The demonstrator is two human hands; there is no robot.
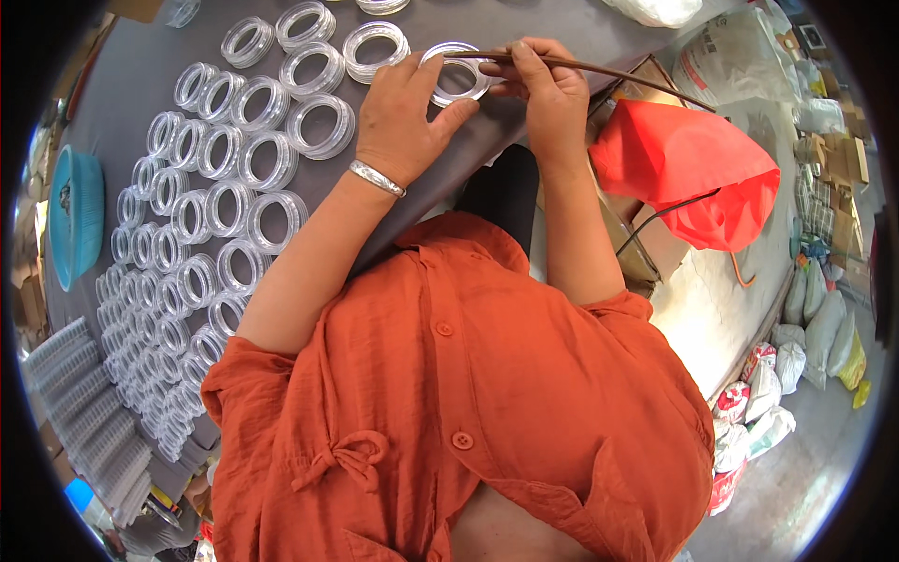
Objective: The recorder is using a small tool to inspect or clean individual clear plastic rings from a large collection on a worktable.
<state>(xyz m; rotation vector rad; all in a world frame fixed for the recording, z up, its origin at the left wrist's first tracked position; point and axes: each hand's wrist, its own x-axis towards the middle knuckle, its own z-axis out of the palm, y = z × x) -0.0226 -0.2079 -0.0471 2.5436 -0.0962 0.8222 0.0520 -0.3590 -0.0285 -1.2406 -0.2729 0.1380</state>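
At the table's near edge, my left hand (pixel 403 122) curves round the left side of a clear plastic ring (pixel 456 92), its thumb along the near rim and its fingers at the far left. A silver bangle is on that wrist. My right hand (pixel 545 89) pinches a long thin brown stick (pixel 632 73), which slants off to the right. The stick's left tip lies over the ring's far part; whether it touches the ring I cannot tell. Many more clear rings (pixel 318 126) stand in rows to the left of my left hand, several of them in short stacks.
The grey table (pixel 449 178) carries the rows of rings. A blue plastic basin (pixel 77 217) sits at the far left, above stacked clear trays (pixel 89 412). Right of my right arm, red cloth (pixel 688 169) covers part of a cardboard box (pixel 646 248). Filled sacks (pixel 824 328) lie on the floor.
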